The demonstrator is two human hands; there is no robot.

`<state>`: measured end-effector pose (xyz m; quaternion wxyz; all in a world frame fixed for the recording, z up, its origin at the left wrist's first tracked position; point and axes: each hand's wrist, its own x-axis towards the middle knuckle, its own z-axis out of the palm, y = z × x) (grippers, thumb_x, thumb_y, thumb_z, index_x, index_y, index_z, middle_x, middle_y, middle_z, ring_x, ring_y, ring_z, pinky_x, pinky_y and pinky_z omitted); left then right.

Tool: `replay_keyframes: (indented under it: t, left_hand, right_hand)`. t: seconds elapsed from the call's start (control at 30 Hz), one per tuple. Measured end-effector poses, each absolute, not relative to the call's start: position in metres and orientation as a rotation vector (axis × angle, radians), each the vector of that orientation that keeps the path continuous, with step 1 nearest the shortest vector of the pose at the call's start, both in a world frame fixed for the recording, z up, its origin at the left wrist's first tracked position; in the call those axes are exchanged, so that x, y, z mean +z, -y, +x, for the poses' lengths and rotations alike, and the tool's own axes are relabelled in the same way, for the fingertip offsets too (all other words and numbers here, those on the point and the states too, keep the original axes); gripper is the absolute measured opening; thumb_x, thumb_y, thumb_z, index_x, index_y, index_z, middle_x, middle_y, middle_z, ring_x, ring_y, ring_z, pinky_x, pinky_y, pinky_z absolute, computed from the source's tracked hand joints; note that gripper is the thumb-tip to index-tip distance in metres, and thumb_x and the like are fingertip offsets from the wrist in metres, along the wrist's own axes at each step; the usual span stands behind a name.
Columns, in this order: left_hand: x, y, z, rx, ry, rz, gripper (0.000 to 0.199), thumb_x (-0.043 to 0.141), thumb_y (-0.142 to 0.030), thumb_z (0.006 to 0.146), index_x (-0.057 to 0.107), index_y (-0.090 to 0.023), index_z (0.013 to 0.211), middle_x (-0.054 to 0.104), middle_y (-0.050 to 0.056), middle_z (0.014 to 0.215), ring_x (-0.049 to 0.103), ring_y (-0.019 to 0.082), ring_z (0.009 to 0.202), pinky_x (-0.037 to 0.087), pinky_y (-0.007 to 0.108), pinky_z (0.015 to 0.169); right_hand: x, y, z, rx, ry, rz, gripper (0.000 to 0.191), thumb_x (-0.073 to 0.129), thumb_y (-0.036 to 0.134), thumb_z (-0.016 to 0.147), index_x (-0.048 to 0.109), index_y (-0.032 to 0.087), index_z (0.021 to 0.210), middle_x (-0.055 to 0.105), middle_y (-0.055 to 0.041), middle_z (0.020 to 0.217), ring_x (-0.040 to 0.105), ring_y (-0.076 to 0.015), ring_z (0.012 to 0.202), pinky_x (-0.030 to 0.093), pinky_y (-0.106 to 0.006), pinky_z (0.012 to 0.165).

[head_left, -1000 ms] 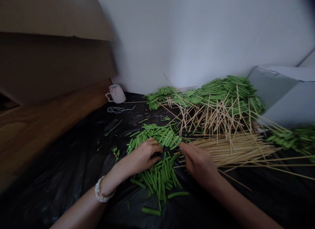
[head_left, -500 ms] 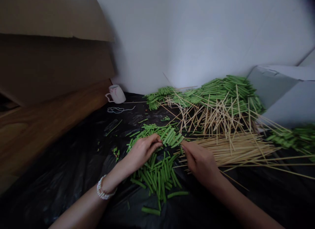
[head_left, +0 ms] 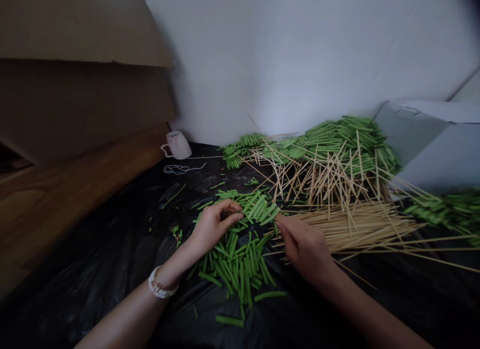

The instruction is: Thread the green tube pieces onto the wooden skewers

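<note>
Between my hands hangs a row of short green bean pieces (head_left: 258,208), side by side as on a skewer, over a loose pile of cut pieces (head_left: 243,269). My right hand (head_left: 305,244) is closed in a pinch at the row's right end; the skewer itself is mostly hidden. At the row's left end, my left hand (head_left: 217,223) has thumb and forefinger curled close together around a bean piece that barely shows. Bare wooden skewers (head_left: 352,226) lie in a heap beside my right hand.
Filled skewers (head_left: 337,139) are stacked along the wall at the back. A mug (head_left: 177,145) and a tangled string (head_left: 180,169) sit back left. Cardboard (head_left: 86,94) rises at the left, a pale box (head_left: 423,139) at the right. Black plastic sheet (head_left: 123,249) covers the surface.
My left hand has shifted slightly left, and its thumb and forefinger show a wider gap. My right hand remains at the right end of the row.
</note>
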<state>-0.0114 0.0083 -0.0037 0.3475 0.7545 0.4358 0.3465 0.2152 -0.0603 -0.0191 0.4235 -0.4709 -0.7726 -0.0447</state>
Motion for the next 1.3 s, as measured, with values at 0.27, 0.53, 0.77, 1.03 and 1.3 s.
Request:
replay_keyframes:
  t: [0.27,0.53,0.77,1.03,1.3]
  left_hand:
    - [0.001,-0.014,-0.012,1.114,-1.045,1.554,0.033,0.073,-0.025,0.074,0.061,-0.016,0.104,0.072,0.004,0.089,0.067,0.018,0.087,0.05,0.029,0.082]
    - [0.001,-0.015,-0.012,1.247,-1.018,1.307,0.025,0.081,-0.026,0.065,0.061,-0.017,0.078,0.07,0.0,0.078,0.068,0.016,0.083,0.049,0.027,0.081]
    - [0.002,-0.005,-0.003,1.104,-1.042,1.327,0.024,0.081,-0.03,0.064,0.075,-0.017,0.083,0.073,0.002,0.079,0.064,0.013,0.07,0.049,0.026,0.074]
    - [0.005,-0.004,-0.005,1.051,-1.014,1.404,0.027,0.076,-0.034,0.072,0.075,-0.017,0.093,0.071,0.001,0.071,0.061,0.014,0.064,0.051,0.027,0.068]
    - [0.005,-0.003,-0.005,1.029,-1.008,1.402,0.025,0.076,-0.032,0.071,0.075,-0.017,0.091,0.07,0.001,0.072,0.06,0.012,0.063,0.05,0.025,0.066]
  right_hand:
    - [-0.021,0.061,0.216,-0.106,1.955,-1.194,0.028,0.044,0.014,0.093,0.062,0.015,0.114,0.071,-0.007,0.091,0.067,-0.0161,0.083,0.052,-0.027,0.078]
    - [-0.023,0.063,0.213,-0.088,2.021,-1.209,0.028,0.042,0.011,0.092,0.062,0.014,0.111,0.068,-0.006,0.083,0.065,-0.0158,0.077,0.05,-0.026,0.072]
    - [-0.024,0.065,0.211,-0.054,2.044,-1.238,0.03,0.042,0.009,0.09,0.062,0.015,0.112,0.069,-0.0064,0.086,0.065,-0.0158,0.078,0.05,-0.026,0.071]
    - [-0.025,0.065,0.212,-0.042,2.06,-1.239,0.031,0.04,0.01,0.09,0.062,0.015,0.112,0.069,-0.007,0.087,0.065,-0.0156,0.08,0.05,-0.026,0.073]
    - [-0.025,0.066,0.211,-0.042,2.069,-1.261,0.032,0.041,0.008,0.09,0.062,0.015,0.113,0.068,-0.0058,0.083,0.064,-0.0154,0.077,0.048,-0.025,0.07]
